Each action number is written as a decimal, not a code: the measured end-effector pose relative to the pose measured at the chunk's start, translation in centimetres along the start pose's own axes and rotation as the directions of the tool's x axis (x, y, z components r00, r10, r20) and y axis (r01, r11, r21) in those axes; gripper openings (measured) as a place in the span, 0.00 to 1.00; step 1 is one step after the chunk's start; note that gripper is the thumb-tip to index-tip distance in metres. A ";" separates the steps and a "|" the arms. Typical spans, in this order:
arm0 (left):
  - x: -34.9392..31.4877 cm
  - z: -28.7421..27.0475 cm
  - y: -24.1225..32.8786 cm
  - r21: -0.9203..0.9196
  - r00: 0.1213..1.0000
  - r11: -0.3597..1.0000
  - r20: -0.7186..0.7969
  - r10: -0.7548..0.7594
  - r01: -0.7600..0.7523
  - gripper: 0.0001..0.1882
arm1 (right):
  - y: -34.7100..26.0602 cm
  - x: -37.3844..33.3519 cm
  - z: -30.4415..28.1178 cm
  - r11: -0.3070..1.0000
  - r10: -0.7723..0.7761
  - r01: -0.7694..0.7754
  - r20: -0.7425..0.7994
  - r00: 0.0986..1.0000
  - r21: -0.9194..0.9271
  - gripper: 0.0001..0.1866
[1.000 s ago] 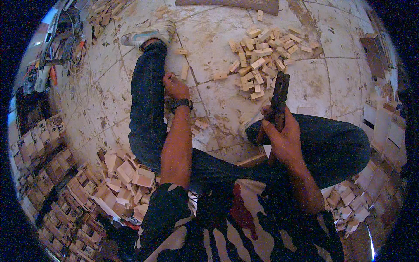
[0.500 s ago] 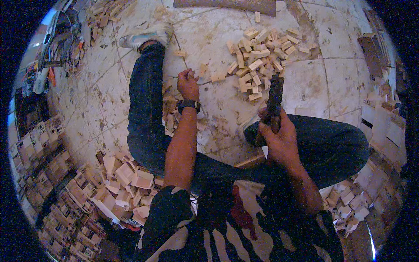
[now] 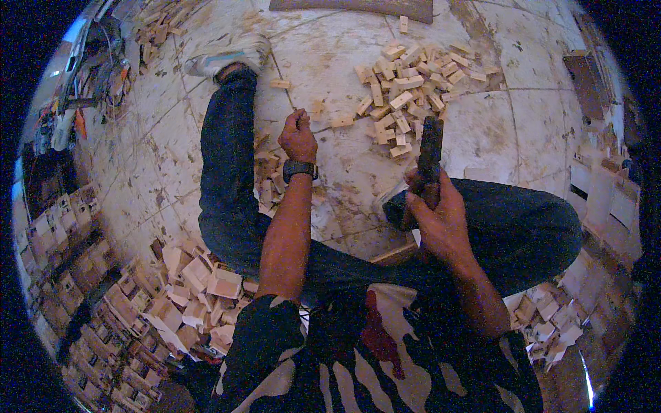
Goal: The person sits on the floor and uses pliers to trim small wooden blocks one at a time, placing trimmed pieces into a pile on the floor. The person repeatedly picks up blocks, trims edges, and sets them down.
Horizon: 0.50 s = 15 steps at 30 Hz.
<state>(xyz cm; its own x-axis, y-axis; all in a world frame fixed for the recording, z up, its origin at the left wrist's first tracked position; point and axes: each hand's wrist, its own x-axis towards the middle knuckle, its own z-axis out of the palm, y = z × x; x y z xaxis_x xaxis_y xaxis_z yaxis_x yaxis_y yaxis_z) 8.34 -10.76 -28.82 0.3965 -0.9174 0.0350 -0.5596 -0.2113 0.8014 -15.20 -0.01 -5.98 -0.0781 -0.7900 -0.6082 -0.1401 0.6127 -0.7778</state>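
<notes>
My left hand (image 3: pixel 298 140), with a dark watch (image 3: pixel 299 169) on its wrist, hovers over the tiled floor with its fingers curled together. Whatever they may pinch is too small or hidden to make out. Close by lie a few loose wooden blocks (image 3: pixel 279 84). In my right hand (image 3: pixel 441 213) is a dark, long, gun-shaped tool (image 3: pixel 432 146), gripped at its lower end, its far end pointing away from me. Just beyond its tip is a heap of small pale wooden blocks (image 3: pixel 407 82), several showing small dark marks or holes.
Wood offcuts (image 3: pixel 200 282) are piled at the lower left, beside stacked wooden pieces (image 3: pixel 82 344). Another offcut pile (image 3: pixel 547 320) sits at the lower right. Cables and tools (image 3: pixel 89 89) clutter the upper left. A brown board (image 3: pixel 351 7) lies at the far edge.
My left hand has shifted very slightly right and toward me. The right hand keeps its grip on the dark tool, and the block heap looks the same.
</notes>
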 end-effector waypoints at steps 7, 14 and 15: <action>0.1 0.2 0.1 0.101 0.995 0.990 0.008 0.097 -0.097 0.08 | 0.8 0.3 0.5 0.999 -0.049 0.048 -0.087 0.995 -0.021 0.21; 0.2 0.1 0.2 0.175 0.989 0.974 0.059 0.136 -0.144 0.08 | -0.2 0.1 -0.1 0.990 0.009 -0.007 0.010 1.000 -0.140 0.23; 0.1 0.1 0.1 0.202 0.987 0.967 0.076 0.141 -0.154 0.09 | -0.2 0.1 0.0 0.991 0.039 -0.038 0.001 0.999 -0.130 0.23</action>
<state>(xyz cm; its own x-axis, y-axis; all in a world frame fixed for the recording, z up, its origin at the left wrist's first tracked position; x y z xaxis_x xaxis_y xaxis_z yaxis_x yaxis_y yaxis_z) 8.24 -10.94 -28.75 0.2568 -0.9611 0.1020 -0.7490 -0.1312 0.6495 -15.21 -0.19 -5.84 -0.0821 -0.7656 -0.6380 -0.2644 0.6340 -0.7268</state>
